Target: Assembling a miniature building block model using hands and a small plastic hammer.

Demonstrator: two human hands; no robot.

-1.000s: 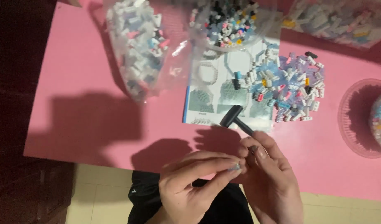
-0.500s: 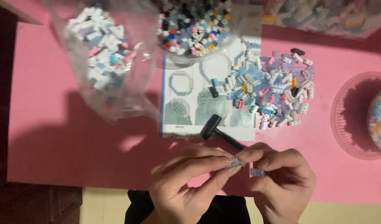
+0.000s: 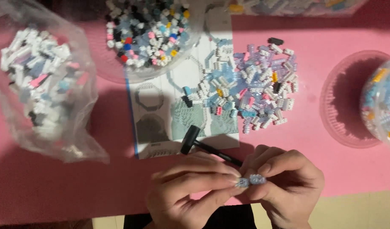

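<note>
Just below the hammer (image 3: 205, 146), left hand (image 3: 188, 191) and right hand (image 3: 284, 186) both pinch one small pale-blue brick piece (image 3: 251, 180); loose bricks (image 3: 254, 93) beyond hammer on pink worktop (image 3: 347, 169)

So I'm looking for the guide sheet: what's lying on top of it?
On the printed sheet lie a small black hammer and part of the loose brick pile. A clear tub of bricks covers its top edge, hiding that part.

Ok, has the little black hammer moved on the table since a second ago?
No. The black hammer lies with its head on the lower edge of the instruction sheet, as before; only the view shifted.
</note>
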